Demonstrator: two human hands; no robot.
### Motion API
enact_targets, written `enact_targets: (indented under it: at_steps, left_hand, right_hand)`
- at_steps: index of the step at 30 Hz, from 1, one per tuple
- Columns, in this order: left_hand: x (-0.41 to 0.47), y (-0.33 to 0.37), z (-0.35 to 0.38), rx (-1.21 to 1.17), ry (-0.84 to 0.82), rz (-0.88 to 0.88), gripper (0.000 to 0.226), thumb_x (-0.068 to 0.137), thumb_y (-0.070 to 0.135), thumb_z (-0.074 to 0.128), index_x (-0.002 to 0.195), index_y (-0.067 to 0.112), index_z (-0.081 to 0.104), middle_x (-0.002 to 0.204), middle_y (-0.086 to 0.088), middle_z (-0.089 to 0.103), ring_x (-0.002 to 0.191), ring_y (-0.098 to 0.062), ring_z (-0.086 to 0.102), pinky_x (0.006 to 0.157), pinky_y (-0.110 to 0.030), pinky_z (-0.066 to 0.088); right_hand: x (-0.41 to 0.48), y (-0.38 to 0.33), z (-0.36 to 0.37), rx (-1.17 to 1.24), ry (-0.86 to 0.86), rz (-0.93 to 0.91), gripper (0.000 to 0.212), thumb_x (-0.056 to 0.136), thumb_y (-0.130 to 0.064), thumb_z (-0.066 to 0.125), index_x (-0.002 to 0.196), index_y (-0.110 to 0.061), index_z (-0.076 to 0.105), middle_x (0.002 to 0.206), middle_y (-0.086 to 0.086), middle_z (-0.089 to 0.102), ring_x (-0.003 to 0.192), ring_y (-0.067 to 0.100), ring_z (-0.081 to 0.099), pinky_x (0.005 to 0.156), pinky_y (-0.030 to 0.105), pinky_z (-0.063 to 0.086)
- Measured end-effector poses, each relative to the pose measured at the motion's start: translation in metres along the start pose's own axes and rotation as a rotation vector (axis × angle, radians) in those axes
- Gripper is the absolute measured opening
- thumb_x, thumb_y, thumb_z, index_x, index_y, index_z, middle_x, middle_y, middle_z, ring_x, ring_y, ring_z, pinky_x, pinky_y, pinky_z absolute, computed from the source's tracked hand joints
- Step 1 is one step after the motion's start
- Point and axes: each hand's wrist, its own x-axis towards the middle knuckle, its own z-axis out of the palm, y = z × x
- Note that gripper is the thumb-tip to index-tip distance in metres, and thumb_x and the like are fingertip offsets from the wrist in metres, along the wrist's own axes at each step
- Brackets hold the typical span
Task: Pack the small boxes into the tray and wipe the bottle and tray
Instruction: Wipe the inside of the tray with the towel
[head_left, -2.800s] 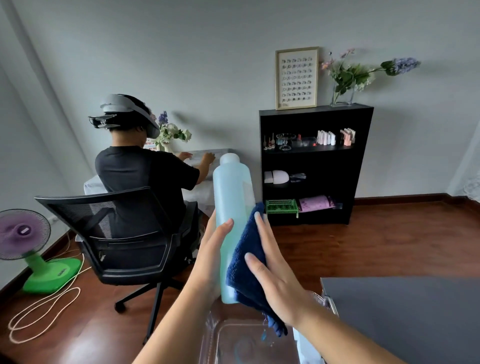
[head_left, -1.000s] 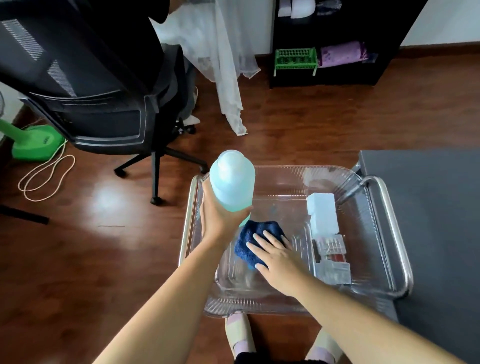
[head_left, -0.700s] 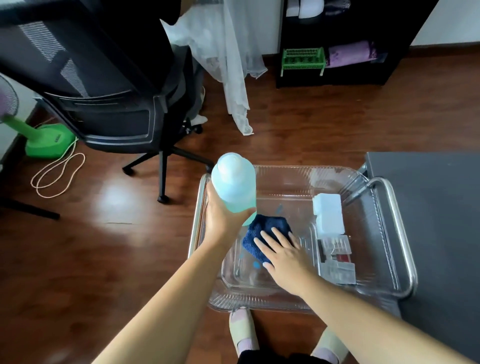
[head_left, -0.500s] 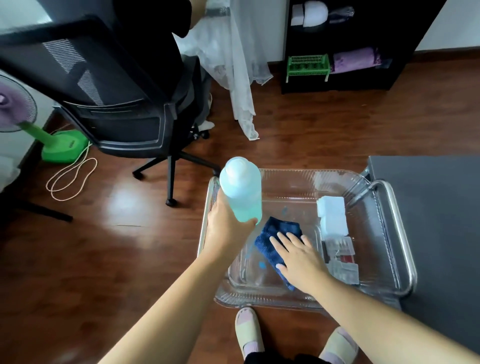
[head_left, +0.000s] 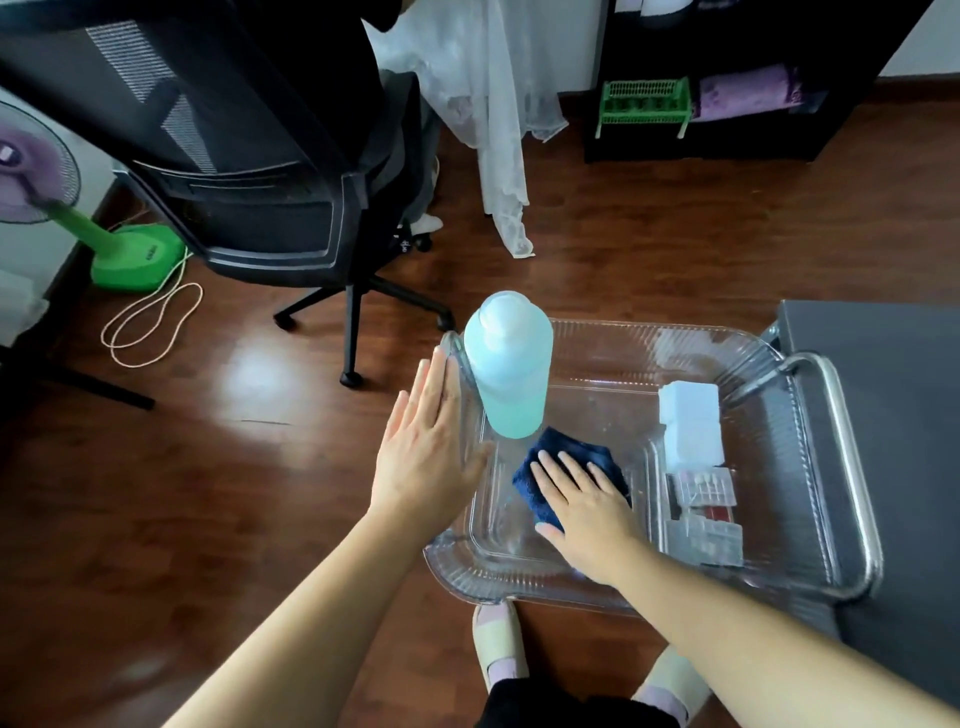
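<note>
**Left grip** (head_left: 423, 452): open, fingers straight, palm just beside the bottle (head_left: 509, 374) at the tray's left rim. Half a second ago it was wrapped round the bottle; it has now let go. The bottle stands upright and unsupported in the far-left corner of the tray (head_left: 545, 584). Reading: the bottle wipe looks finished and the bottle is parked.

**Right grip** (head_left: 587, 512): flat, fingers spread, pressing the cloth (head_left: 566, 441) onto the tray floor, much where it was a second ago. Reading: the tray wipe is the step in hand.

**Materials:**
- Bottle: smooth translucent cylinder, pale blue-green, rounded top.
- Cloth: dark blue, nappy, bunched.
- Tray: clear rigid plastic, ribbed walls, rounded corners.
- White box (head_left: 691, 421): opaque block.
- Clear boxes (head_left: 706, 514): flat, with red contents.
- All the boxes lie along the tray's right wall, apparently already packed.
- A metal rail (head_left: 854, 467) runs round the tray's right side.
</note>
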Motion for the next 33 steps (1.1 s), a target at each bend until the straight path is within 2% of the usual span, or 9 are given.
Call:
enact_targets:
  at_steps: [3, 7, 12, 18, 21, 24, 26, 30, 33]
  left_hand:
    - [0.000, 0.000, 0.001, -0.004, -0.004, -0.008, 0.092, 0.090, 0.054, 0.043, 0.150, 0.016, -0.015, 0.152, 0.007, -0.027, 0.139, -0.008, -0.026, 0.114, -0.030, -0.011]
    - [0.002, -0.003, 0.005, -0.020, -0.003, -0.017, 0.093, 0.088, 0.055, 0.044, 0.151, 0.017, -0.014, 0.153, 0.008, -0.024, 0.140, -0.006, -0.024, 0.115, -0.031, -0.008]
    - [0.002, -0.002, 0.006, -0.041, 0.012, -0.034, 0.093, 0.083, 0.062, 0.034, 0.151, 0.019, -0.013, 0.153, 0.010, -0.024, 0.142, -0.006, -0.019, 0.114, -0.031, -0.008]
    - [0.002, -0.001, 0.003, -0.070, 0.010, -0.040, 0.092, 0.089, 0.051, 0.045, 0.150, 0.021, -0.017, 0.154, 0.010, -0.024, 0.141, -0.006, -0.021, 0.113, -0.031, -0.011]
    - [0.001, -0.003, 0.004, -0.083, 0.011, -0.037, 0.091, 0.090, 0.050, 0.045, 0.150, 0.021, -0.017, 0.154, 0.011, -0.024, 0.140, -0.005, -0.022, 0.112, -0.030, -0.012]
    - [0.003, -0.003, 0.006, -0.082, 0.024, -0.038, 0.092, 0.085, 0.059, 0.036, 0.150, 0.021, -0.016, 0.154, 0.012, -0.024, 0.141, -0.004, -0.021, 0.113, -0.031, -0.011]
    - [0.005, -0.002, 0.006, -0.084, 0.030, -0.045, 0.092, 0.081, 0.063, 0.030, 0.151, 0.021, -0.013, 0.153, 0.012, -0.022, 0.141, -0.004, -0.020, 0.113, -0.031, -0.009]
    - [0.005, -0.002, 0.005, -0.083, 0.024, -0.052, 0.093, 0.083, 0.061, 0.037, 0.151, 0.022, -0.014, 0.153, 0.013, -0.023, 0.139, -0.004, -0.023, 0.113, -0.031, -0.010]
    - [0.004, -0.001, 0.003, -0.077, 0.018, -0.047, 0.097, 0.086, 0.059, 0.046, 0.150, 0.022, -0.016, 0.152, 0.012, -0.026, 0.139, -0.006, -0.025, 0.112, -0.032, -0.012]
  right_hand:
    - [0.004, 0.015, -0.006, 0.012, 0.032, 0.123, 0.072, 0.095, -0.058, 0.023, 0.151, -0.022, -0.004, 0.161, -0.001, -0.002, 0.149, 0.025, 0.003, 0.119, 0.044, 0.007]
    - [0.044, 0.042, -0.030, 0.061, 0.089, 0.277, 0.069, 0.095, -0.056, 0.024, 0.152, -0.021, 0.004, 0.162, 0.002, 0.004, 0.149, 0.024, 0.004, 0.119, 0.045, 0.001]
    - [0.048, 0.021, -0.023, 0.153, 0.069, 0.227, 0.067, 0.097, -0.051, 0.021, 0.152, -0.018, 0.000, 0.161, 0.003, -0.003, 0.149, 0.024, -0.002, 0.119, 0.043, -0.003]
    - [-0.010, -0.012, 0.002, 0.119, 0.014, 0.038, 0.070, 0.089, -0.057, 0.008, 0.152, -0.025, 0.007, 0.157, -0.005, -0.005, 0.149, 0.021, 0.007, 0.118, 0.045, 0.000]
    - [0.013, 0.011, -0.006, 0.099, 0.079, 0.154, 0.071, 0.092, -0.060, 0.014, 0.151, -0.024, -0.001, 0.160, -0.006, -0.005, 0.149, 0.018, 0.001, 0.119, 0.043, -0.003]
    - [0.054, 0.035, -0.024, 0.094, 0.101, 0.329, 0.073, 0.095, -0.056, 0.020, 0.152, -0.014, 0.000, 0.161, 0.003, -0.001, 0.149, 0.021, 0.001, 0.120, 0.043, -0.001]
    - [0.072, 0.032, -0.030, 0.096, 0.082, 0.373, 0.075, 0.097, -0.052, 0.022, 0.151, -0.007, -0.004, 0.161, 0.011, -0.003, 0.149, 0.024, -0.001, 0.121, 0.041, -0.001]
    - [0.046, 0.001, -0.015, 0.139, 0.043, 0.213, 0.076, 0.097, -0.051, 0.021, 0.149, -0.003, -0.006, 0.159, 0.013, -0.009, 0.148, 0.028, -0.004, 0.120, 0.040, -0.002]
    - [-0.002, -0.009, 0.000, 0.086, 0.014, 0.015, 0.074, 0.095, -0.053, 0.026, 0.149, -0.008, 0.005, 0.157, 0.008, 0.000, 0.148, 0.027, 0.011, 0.119, 0.045, 0.009]
